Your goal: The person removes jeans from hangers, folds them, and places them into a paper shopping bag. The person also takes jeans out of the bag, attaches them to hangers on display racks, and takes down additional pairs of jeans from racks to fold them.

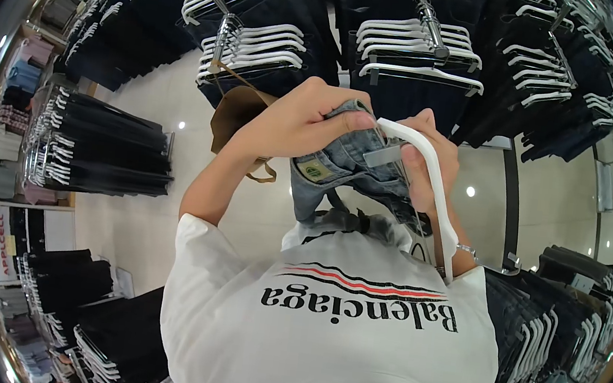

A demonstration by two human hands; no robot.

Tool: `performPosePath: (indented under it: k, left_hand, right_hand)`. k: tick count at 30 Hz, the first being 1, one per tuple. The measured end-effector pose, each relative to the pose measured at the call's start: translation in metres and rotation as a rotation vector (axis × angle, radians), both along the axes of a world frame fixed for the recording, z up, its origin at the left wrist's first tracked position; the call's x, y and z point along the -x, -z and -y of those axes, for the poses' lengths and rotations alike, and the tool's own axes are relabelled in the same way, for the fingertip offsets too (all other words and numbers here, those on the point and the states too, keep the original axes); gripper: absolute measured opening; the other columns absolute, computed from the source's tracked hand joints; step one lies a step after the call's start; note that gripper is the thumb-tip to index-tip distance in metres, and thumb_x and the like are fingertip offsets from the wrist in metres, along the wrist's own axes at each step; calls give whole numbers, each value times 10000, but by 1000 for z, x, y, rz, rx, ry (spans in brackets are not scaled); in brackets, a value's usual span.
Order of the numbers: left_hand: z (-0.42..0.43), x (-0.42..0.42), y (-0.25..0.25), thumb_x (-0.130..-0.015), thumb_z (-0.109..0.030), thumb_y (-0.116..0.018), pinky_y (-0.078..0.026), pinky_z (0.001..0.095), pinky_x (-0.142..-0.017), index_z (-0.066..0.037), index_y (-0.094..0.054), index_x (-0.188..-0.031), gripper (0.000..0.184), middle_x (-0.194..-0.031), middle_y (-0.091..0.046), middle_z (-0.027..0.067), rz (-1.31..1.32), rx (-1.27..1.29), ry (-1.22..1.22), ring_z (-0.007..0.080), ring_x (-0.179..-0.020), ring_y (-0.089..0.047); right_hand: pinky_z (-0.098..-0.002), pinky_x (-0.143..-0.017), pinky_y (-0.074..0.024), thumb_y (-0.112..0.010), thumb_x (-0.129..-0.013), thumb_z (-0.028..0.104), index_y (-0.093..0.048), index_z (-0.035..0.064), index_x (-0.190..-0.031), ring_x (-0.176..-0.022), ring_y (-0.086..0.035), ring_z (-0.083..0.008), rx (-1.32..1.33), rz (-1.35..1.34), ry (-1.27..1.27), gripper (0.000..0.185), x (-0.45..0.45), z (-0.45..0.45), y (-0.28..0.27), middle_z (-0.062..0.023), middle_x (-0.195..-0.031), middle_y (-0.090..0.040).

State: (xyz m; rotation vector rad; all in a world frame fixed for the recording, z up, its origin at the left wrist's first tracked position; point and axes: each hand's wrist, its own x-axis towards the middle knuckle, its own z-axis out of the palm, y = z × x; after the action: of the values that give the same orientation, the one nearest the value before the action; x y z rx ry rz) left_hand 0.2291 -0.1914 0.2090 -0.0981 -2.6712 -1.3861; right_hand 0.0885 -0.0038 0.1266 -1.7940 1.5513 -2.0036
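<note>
My left hand (307, 126) grips the upper edge of a pair of faded blue jeans (325, 167), fingers closed and thumb on top near the end of a white hanger (438, 177). My right hand (429, 161) is closed around the hanger and jeans on the other side, its thumb by a clear clip (384, 155). Part of this hand is behind the hanger. The hanger hangs tilted down toward my body, its metal hook (508, 266) pointing right. A green-yellow label (314, 171) shows on the jeans, which are bunched before my chest.
Racks of dark trousers on white hangers (424, 41) stand ahead. More dark trousers hang at left (113, 145) and lower right (535, 327). A brown bag (239, 114) is beside my left forearm; what carries it is unclear. Folded clothes (24, 76) fill wall shelves. The tiled floor (230, 190) is shiny.
</note>
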Motion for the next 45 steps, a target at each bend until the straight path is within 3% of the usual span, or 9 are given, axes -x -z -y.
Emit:
performPosePath:
  k: [10,19,22,25,31,36,42,44,45]
  left_hand:
    - [-17,2,-16,-1045,-246,-606,-364,290,-496,-15,-652,-910,271,-587,-489,80,-115,121,28,192,-495,-413]
    - [-21,-1,-14,-1001,-195,-655,-388,309,-505,-14,-678,-941,192,-636,-568,94,-162,218,58,223,-514,-501]
    - [-21,2,-4,-982,-177,-675,-418,289,-548,-7,-690,-966,171,-697,-622,93,-303,189,38,191,-574,-549]
    - [-13,-1,-1,-967,-191,-704,-458,277,-606,-19,-705,-993,174,-799,-680,83,-72,86,-35,136,-653,-590]
    - [-12,3,6,-694,-150,-958,-528,244,-791,-7,-726,-1039,440,-910,-748,40,48,-99,-24,100,-835,-688]
    - [-20,9,15,-729,-100,-927,-536,241,-816,-1,-734,-1098,428,-969,-755,50,75,-126,-50,94,-874,-693]
    - [-32,16,13,-745,-62,-897,-532,223,-803,12,-730,-1094,393,-983,-752,58,138,-291,-139,83,-854,-685]
    - [-31,17,6,-742,-67,-896,-530,223,-798,11,-728,-1083,388,-968,-750,52,134,-274,-196,78,-851,-682]
    - [-30,16,2,-737,-71,-897,-527,223,-794,10,-729,-1080,390,-957,-748,45,140,-263,-240,76,-848,-681]
  right_hand:
    - [-346,-663,-436,-708,-923,209,-710,-72,-910,-735,-507,-255,109,-91,-18,282,2,-2,-2,-176,-932,-702]
    - [-294,-572,-414,-694,-963,353,-642,-76,-1051,-639,-523,-188,-33,117,-153,442,-2,-5,27,-109,-821,-618]
    - [-294,-574,-414,-683,-976,381,-631,-68,-1108,-615,-520,-170,-83,150,-144,471,-1,-6,28,-92,-757,-586]
    - [-297,-571,-413,-667,-1003,344,-638,-36,-1128,-585,-512,-174,-205,72,-108,402,-4,-8,26,-84,-698,-561]
    - [-299,-573,-423,-648,-1022,344,-632,-30,-1097,-562,-485,-175,-208,168,-84,382,-14,-2,40,-81,-679,-556]
    - [-287,-573,-424,-655,-1017,415,-629,-26,-1084,-588,-485,-135,-156,234,-81,447,-9,-3,45,-66,-684,-565]
    - [-241,-678,-452,-649,-1002,514,-638,-20,-1170,-795,-559,-114,-256,351,-346,560,11,-10,79,-80,-959,-670]
    - [-248,-778,-474,-575,-1009,602,-613,-2,-1336,-901,-572,-128,-244,809,-200,688,-11,-15,79,-95,-1143,-654]
    - [-269,-873,-481,-426,-1004,724,-534,-12,-1458,-1009,-589,-141,-597,966,-393,872,12,-17,89,-107,-1268,-631]
